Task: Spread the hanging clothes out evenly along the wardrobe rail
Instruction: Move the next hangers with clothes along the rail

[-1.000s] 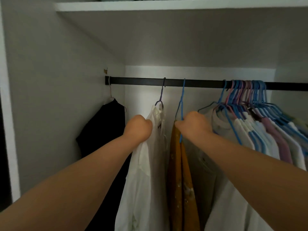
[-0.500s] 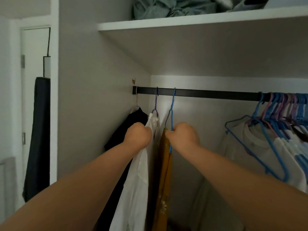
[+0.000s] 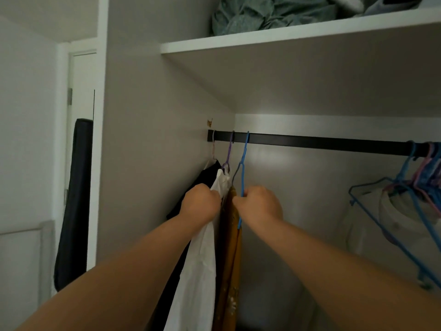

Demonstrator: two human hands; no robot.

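A black wardrobe rail [image 3: 322,142] runs from the left wall to the right edge. At its left end hang three garments close together: a black one [image 3: 207,174], a white one [image 3: 198,271] on a purple hanger, and a mustard-yellow one [image 3: 230,259] on a blue hanger [image 3: 244,158]. My left hand [image 3: 199,203] grips the white garment at its shoulder. My right hand [image 3: 259,205] grips the blue hanger's lower part. A dense bunch of blue and pink hangers [image 3: 424,173] with pale shirts [image 3: 405,223] hangs at the far right.
A long bare stretch of rail lies between the two groups. A white shelf [image 3: 286,40] overhead holds folded grey-green fabric [image 3: 250,15]. The wardrobe's left side wall [image 3: 155,163] is close to the black garment. A dark item [image 3: 74,199] hangs outside on the left.
Both hands have slid the white and mustard garments leftward along the rail, close to the black one. The gap to the right-hand bunch has widened, and the view has swung left and up.
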